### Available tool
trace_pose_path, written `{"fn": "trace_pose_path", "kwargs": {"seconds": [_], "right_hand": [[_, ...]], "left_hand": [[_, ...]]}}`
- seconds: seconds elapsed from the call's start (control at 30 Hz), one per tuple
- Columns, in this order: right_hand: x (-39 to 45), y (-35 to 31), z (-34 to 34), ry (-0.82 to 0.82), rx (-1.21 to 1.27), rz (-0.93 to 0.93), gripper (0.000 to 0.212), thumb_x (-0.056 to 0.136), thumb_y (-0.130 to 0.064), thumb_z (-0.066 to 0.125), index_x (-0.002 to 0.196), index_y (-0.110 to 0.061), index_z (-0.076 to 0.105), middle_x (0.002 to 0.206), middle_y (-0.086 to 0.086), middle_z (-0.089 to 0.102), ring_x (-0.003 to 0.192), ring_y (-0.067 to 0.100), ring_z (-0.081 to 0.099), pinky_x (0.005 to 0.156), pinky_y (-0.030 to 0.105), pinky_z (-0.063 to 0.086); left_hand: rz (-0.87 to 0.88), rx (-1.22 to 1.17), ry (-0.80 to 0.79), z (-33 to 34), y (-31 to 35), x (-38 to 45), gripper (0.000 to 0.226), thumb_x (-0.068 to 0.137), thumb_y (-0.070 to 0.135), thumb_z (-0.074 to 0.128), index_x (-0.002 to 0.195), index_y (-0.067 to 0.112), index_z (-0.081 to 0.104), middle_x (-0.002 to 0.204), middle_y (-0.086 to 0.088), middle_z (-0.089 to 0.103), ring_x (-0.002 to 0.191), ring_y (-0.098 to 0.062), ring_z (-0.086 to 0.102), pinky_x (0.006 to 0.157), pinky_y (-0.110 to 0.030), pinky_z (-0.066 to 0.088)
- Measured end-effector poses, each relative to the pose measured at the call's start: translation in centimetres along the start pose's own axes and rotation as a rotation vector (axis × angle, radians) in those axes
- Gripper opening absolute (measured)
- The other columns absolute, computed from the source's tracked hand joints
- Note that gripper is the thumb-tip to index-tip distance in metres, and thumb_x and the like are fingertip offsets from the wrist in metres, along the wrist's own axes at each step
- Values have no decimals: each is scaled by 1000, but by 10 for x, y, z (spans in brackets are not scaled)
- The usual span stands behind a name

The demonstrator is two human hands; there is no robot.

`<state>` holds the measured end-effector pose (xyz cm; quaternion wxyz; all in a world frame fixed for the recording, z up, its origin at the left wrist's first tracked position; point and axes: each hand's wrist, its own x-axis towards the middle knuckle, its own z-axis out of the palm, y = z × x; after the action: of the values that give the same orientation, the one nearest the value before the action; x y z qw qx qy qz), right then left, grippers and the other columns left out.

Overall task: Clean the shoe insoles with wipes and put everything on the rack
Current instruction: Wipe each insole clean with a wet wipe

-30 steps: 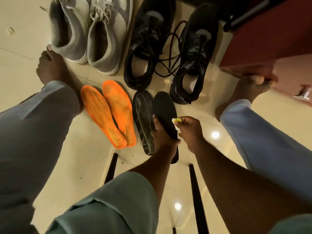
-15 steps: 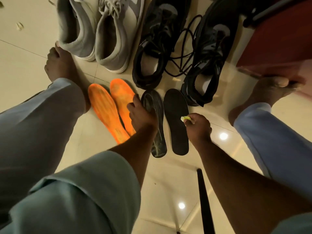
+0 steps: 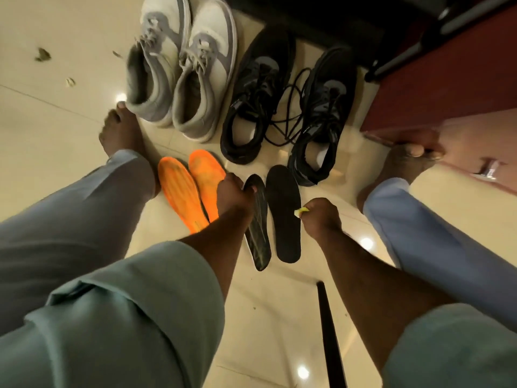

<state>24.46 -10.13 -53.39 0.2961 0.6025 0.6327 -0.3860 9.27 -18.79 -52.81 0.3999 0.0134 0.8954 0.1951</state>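
Now L hand [image 3: 232,196] grips dark insole [image 3: 258,233], R hand [image 3: 321,219] pinches yellow wipe [image 3: 301,212] beside black insole [image 3: 284,217].

Both forearms extended forward and down, bare below rolled pale-green sleeves. Left hand [image 3: 233,196] knuckles up, fingers curled over the toe end of the dark glossy insole [image 3: 258,236], gripping it. Right hand [image 3: 321,218] closed in a fist, pinching a small yellow scrap of wipe [image 3: 301,211] at the fingertips. Hands near each other, not touching.
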Motion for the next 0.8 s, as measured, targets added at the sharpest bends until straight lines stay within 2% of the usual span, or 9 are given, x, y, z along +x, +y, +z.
{"fn": "trace_pose_path", "kwargs": {"seconds": [0.13,0.23,0.27,0.33,0.37,0.47,0.6,0.73,0.8], "right_hand": [[-55,-30,-66,91,204,-172,20,85,-15,67,101,-3,68,100,15,66,93,28,60,69,22,35],[-126,-58,-116,71,463,-313,10,84,-11,69,93,-6,69,89,9,65,80,19,59,65,16,45],[-147,-64,-127,43,537,-358,3,85,-12,68,88,-12,67,87,8,64,78,19,60,70,18,51],[-196,-68,-141,-12,704,-396,7,88,-15,64,84,-21,64,91,12,65,86,29,64,83,45,56],[-223,-68,-144,-38,787,-408,9,90,-14,60,86,-22,62,92,12,64,88,32,63,83,51,54],[-284,-67,-135,-35,1056,-483,9,95,-11,54,94,-17,59,88,7,66,83,26,61,73,40,51],[-339,-66,-117,38,1298,-577,12,95,-9,54,105,-8,59,96,8,72,89,22,68,81,37,55],[-353,-67,-127,179,1221,-656,10,90,-13,62,96,-19,67,92,3,71,89,20,66,85,42,54],[-351,-66,-132,280,1083,-694,8,88,-19,66,94,-23,68,92,0,71,89,16,66,83,41,55]], "left_hand": [[91,-119,-40,-57,39,-58,28,85,21,74,82,16,46,79,0,53,79,-22,50,61,-27,28],[236,-198,-86,-116,72,-116,34,79,14,78,72,20,46,66,1,52,67,-20,50,55,-26,36],[262,-268,-125,-134,80,-134,32,78,12,79,73,19,48,67,-5,56,66,-20,53,58,-28,42],[327,-461,-214,-174,89,-179,23,81,8,77,80,16,55,78,-16,66,72,-23,62,66,-38,53],[353,-567,-252,-190,89,-200,19,83,4,74,85,15,59,81,-15,69,75,-23,66,71,-40,56],[309,-895,-345,-214,71,-242,14,90,5,66,103,8,65,95,-15,73,88,-28,71,85,-42,57],[98,-1171,-593,-222,59,-269,55,81,28,59,130,2,59,125,-25,64,112,-39,64,99,-49,50],[181,-1323,-644,-233,67,-277,43,97,25,38,136,17,55,130,-13,65,118,-34,60,103,-49,45],[179,-1347,-705,-233,69,-278,46,98,40,42,136,17,55,128,-14,65,121,-36,58,107,-52,42]]}}
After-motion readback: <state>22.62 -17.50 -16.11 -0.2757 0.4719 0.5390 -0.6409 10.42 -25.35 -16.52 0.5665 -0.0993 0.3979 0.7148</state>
